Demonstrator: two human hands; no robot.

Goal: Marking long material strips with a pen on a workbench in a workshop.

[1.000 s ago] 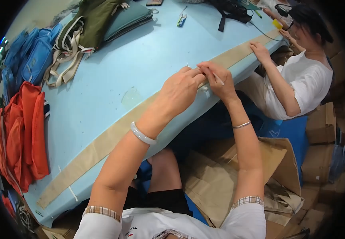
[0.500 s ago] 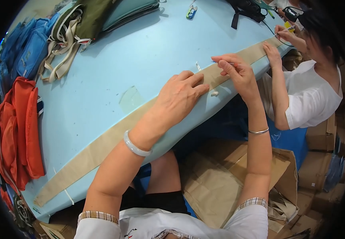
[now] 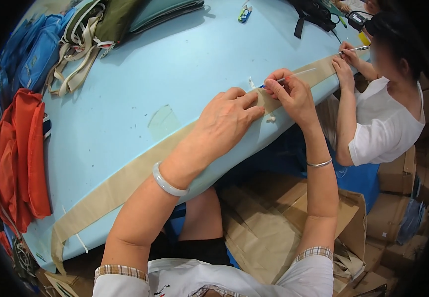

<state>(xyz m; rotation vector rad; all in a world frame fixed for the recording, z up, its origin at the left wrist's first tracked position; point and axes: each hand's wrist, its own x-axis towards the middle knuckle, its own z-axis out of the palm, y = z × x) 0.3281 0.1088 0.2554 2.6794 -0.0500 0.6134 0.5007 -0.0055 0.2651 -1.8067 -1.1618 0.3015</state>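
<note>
A long tan fabric strip [image 3: 105,190] runs diagonally along the near edge of the light blue table. My left hand [image 3: 229,116] lies on it, fingers stretched out and pressing it down, nothing gripped. Just to its right, my right hand [image 3: 291,94] pinches a slim clear-barrelled pen [image 3: 303,73]. The pen's blue tip points left, at the strip beside my left fingertips; I cannot tell whether it touches. A small white scrap [image 3: 271,119] sits below the strip between both hands. At the lower left, the strip's end droops over the table corner.
Red fabric bags [image 3: 24,158], blue bags [image 3: 38,62] and a green bag [image 3: 115,20] with beige straps line the left side. A cutter knife [image 3: 244,15] lies at the back. On the right, a co-worker [image 3: 382,114] holds a pen over the strip's far end. Cardboard boxes [image 3: 350,218] stand below.
The pen tip has come down to the strip beside my left hand. The strip has shifted left, so its end now hangs over the corner. The co-worker's pen hand has moved lower.
</note>
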